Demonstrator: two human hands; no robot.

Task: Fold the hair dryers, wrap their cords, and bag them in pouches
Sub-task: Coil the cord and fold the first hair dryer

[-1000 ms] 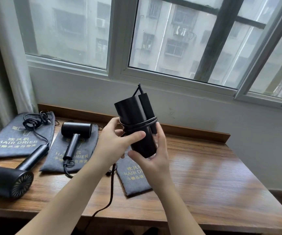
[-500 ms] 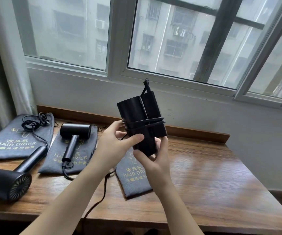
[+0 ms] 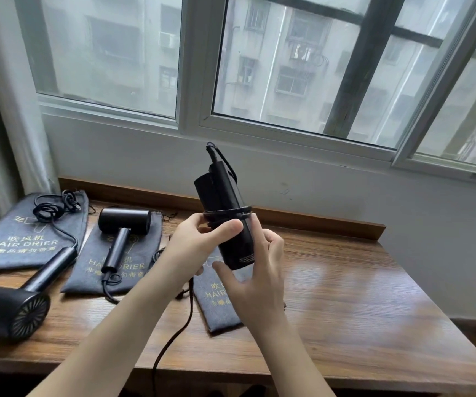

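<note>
The cord-wrapping step is judged to be in hand: a folded hair dryer (image 3: 225, 219) is held upright above the table (image 3: 360, 296), in front of the window wall; it is gripped about its middle by the left hand (image 3: 202, 245), whose thumb and fingers are curled round the body where loops of the cord (image 3: 228, 211) are seen encircling it; the right hand (image 3: 255, 279) is set just below and behind the lower end, its fingers loosely spread and touching rather than clasping; the rest of the cord is seen trailing down over the table edge, so more turns are probably called for, then tucking of the plug; a grey pouch (image 3: 219, 305) lies on the table directly beneath, ready for bagging; two other dryers (image 3: 123, 224) and (image 3: 4, 308) lie unfolded on the left, with two more pouches.
</note>
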